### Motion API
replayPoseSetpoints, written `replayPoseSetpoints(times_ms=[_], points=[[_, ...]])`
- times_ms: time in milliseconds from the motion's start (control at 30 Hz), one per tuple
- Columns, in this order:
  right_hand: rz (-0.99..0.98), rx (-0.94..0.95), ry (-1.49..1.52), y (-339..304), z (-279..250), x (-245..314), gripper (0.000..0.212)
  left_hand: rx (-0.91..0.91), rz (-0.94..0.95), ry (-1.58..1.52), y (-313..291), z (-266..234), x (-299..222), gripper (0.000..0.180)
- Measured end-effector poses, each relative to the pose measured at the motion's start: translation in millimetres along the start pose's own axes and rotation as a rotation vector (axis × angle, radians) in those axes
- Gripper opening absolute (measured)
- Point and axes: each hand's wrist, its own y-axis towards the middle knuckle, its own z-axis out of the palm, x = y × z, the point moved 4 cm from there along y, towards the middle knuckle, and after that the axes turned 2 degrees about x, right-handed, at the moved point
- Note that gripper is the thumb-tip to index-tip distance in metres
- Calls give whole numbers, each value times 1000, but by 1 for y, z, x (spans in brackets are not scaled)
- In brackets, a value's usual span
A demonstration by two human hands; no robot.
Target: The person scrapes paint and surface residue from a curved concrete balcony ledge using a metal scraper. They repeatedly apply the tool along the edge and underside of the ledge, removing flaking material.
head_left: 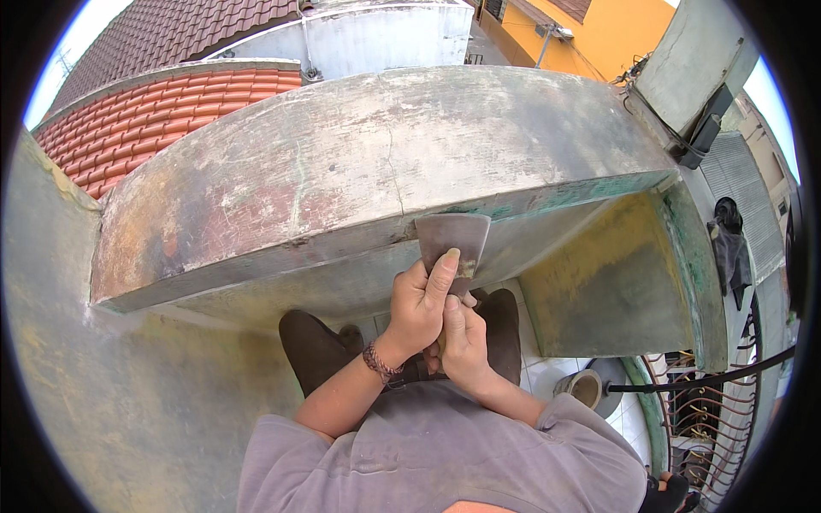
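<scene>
Both my hands are closed on a wide scraper (442,232) with a flat, trapezoid metal blade. My left hand (417,309) grips it from the left, its thumb pressed along the lower blade. Close by on the right, my right hand (464,342) wraps the handle, which the fingers mostly hide. The blade points away from me, its broad edge by the near face of a concrete ledge (342,162). I cannot tell if it touches. Green paint remnants (581,192) run along that face to the right, and a crack crosses the top.
A yellow-grey low wall (611,282) stands at the right, a bare wall (137,402) at the left. A bucket (585,387) sits on white tiles at the lower right, near a curved metal railing (714,427). Dark cloth (729,248) hangs at far right. Tiled roofs (162,120) lie beyond.
</scene>
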Motion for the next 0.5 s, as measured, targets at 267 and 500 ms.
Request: replayPoseSetpoints(times_ms=[267, 500], points=[[14, 31, -49, -4, -2, 0, 44, 25, -10, 40, -1, 0, 1, 36], [18, 6, -51, -3, -1, -2, 45, 23, -25, 17, -1, 0, 2, 37]])
